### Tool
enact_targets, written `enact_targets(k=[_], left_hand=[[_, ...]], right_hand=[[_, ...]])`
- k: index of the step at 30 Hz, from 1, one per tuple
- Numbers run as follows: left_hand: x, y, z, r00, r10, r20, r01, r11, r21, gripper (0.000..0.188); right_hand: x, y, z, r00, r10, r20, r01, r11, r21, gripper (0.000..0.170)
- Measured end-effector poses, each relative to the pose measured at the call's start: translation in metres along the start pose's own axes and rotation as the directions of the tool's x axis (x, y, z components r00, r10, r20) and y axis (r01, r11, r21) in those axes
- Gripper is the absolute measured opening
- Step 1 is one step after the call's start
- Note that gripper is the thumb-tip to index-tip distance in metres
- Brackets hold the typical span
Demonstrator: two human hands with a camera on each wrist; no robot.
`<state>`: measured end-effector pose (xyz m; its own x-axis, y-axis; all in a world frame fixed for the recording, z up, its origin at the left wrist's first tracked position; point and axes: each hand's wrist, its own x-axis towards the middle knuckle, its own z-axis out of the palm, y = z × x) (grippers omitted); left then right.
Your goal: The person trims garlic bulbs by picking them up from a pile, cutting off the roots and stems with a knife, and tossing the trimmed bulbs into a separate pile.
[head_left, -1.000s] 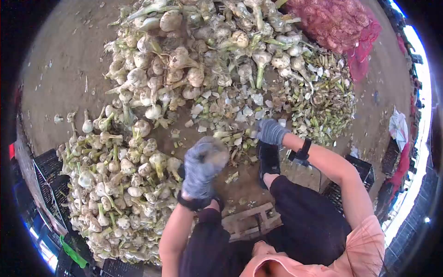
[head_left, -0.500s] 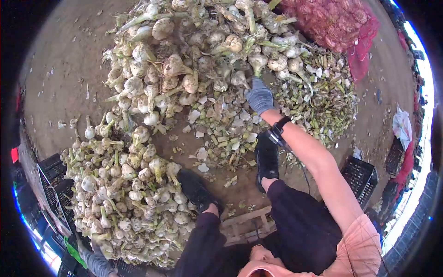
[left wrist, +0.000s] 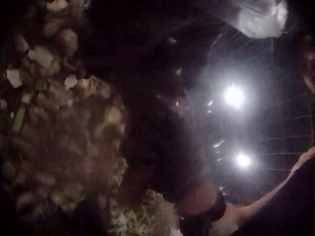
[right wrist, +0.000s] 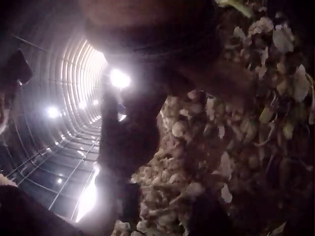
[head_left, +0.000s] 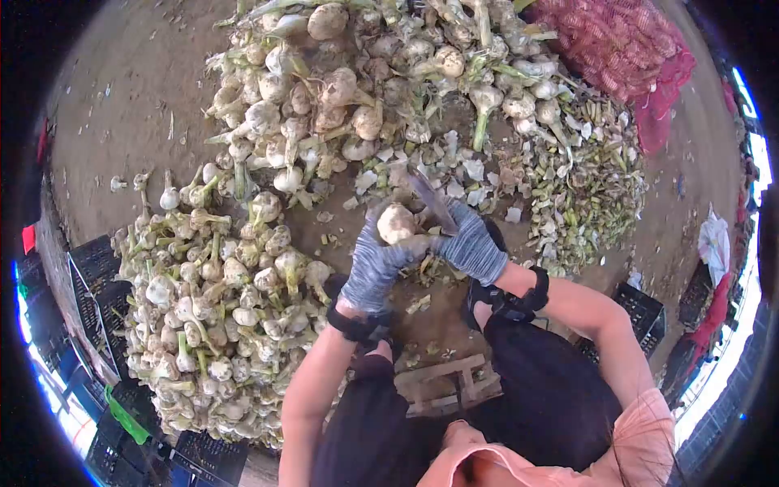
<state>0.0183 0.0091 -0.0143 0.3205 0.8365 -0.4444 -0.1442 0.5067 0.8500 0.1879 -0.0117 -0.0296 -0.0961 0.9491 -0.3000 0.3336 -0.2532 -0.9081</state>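
In the head view my gloved left hand (head_left: pixel 376 264) grips a garlic bulb (head_left: pixel 398 223) in front of my feet. Close on its right, my gloved right hand (head_left: pixel 472 247) holds a knife (head_left: pixel 431 200), whose dark blade points up and left beside the bulb. The handle is hidden in the glove. The bulb's stem end lies between the hands, its details unclear. Both wrist views are too dark to tell hands from shadow; garlic scraps (left wrist: pixel 42 56) show in the left one and more scraps (right wrist: pixel 226 164) in the right one.
A heap of stemmed garlic (head_left: pixel 341 89) lies ahead, another garlic pile (head_left: pixel 219 325) at the left. Cut scraps (head_left: pixel 588 187) cover the ground at right, below a red net sack (head_left: pixel 613 49). Black crates (head_left: pixel 641 312) stand at right and left; a wooden stool (head_left: pixel 446 385) is between the legs.
My left hand has come from beyond the left pile's lower edge to the middle, now with a bulb. My right hand has drawn back from the heap's edge to meet it.
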Motion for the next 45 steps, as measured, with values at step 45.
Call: enact_targets(k=[45], left_hand=[[-0.025, -0.034, -0.002, 0.983, 0.045, -0.175, 0.020, 0.936, 0.352, 0.050]], right_hand=[[-0.007, -0.001, -0.046, 0.960, -0.097, 0.261, 0.258, 0.664, -0.702, 0.027]])
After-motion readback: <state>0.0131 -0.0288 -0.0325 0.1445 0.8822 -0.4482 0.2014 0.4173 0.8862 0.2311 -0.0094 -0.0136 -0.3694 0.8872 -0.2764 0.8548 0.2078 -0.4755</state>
